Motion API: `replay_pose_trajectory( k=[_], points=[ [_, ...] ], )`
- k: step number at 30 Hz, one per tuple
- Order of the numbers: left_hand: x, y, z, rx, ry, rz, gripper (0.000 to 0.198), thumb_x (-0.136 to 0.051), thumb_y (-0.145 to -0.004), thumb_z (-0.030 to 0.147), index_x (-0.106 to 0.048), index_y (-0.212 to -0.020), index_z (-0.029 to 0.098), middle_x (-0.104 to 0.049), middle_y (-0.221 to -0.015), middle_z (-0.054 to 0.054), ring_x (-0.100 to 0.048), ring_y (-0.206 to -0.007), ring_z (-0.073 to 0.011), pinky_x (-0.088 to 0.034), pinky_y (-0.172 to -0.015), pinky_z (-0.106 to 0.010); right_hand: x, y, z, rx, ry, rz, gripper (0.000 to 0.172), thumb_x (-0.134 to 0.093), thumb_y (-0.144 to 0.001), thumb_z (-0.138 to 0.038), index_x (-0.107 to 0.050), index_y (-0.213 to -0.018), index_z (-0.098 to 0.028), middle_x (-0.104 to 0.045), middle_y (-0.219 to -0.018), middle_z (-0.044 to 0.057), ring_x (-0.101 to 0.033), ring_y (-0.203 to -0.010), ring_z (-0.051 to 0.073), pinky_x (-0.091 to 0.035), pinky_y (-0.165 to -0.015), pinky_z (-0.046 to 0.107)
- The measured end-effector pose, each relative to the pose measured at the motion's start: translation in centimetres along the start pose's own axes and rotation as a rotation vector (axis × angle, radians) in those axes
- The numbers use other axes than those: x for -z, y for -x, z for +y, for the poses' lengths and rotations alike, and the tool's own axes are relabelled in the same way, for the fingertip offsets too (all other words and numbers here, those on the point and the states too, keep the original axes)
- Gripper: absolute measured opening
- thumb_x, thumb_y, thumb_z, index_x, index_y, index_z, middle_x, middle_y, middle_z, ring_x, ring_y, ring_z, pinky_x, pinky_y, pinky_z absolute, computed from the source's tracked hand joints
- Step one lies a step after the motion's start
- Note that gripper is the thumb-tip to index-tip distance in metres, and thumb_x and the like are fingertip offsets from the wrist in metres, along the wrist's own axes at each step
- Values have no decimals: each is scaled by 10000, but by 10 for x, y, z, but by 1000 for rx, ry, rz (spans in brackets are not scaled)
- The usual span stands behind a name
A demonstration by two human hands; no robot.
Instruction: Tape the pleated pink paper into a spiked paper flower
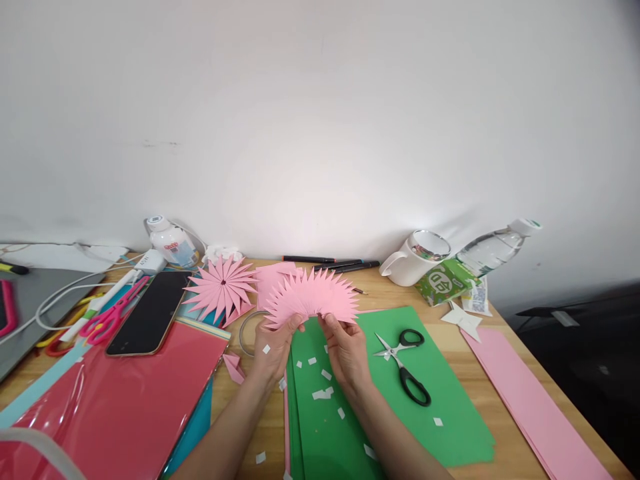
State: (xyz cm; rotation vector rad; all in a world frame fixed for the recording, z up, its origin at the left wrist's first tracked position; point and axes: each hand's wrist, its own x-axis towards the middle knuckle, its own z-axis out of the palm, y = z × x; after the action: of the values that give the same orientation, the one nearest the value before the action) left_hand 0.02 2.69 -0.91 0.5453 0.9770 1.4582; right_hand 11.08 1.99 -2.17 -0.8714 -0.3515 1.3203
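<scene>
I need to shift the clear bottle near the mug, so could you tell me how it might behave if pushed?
The bottle lies on its side, so it would probably roll. It looks like thin plastic, likely light. Resting against the green pack, it may nudge that too.

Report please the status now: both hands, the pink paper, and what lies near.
Left hand and right hand both pinch the pink spiky fan, raised over green paper. Black scissors lie just right. Finished pink flower lies behind left.
</scene>
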Motion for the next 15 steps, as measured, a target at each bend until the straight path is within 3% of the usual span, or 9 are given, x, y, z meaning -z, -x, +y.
replay_pose_trajectory(
  k=[15],
  points=[
    [-5, 4, -5, -2, 66, 24, 181, -863, -515, 245, -702, -588, 206, -656, -624, 16, -569, -609, -143, -497, -584, -261, -1, 4, 5, -18, -17, 52, 232, -836, -571, -264, -712, -730, -149, -743, -777, 37, -679, -779, 170, -527, -842, 331]
  ],
)
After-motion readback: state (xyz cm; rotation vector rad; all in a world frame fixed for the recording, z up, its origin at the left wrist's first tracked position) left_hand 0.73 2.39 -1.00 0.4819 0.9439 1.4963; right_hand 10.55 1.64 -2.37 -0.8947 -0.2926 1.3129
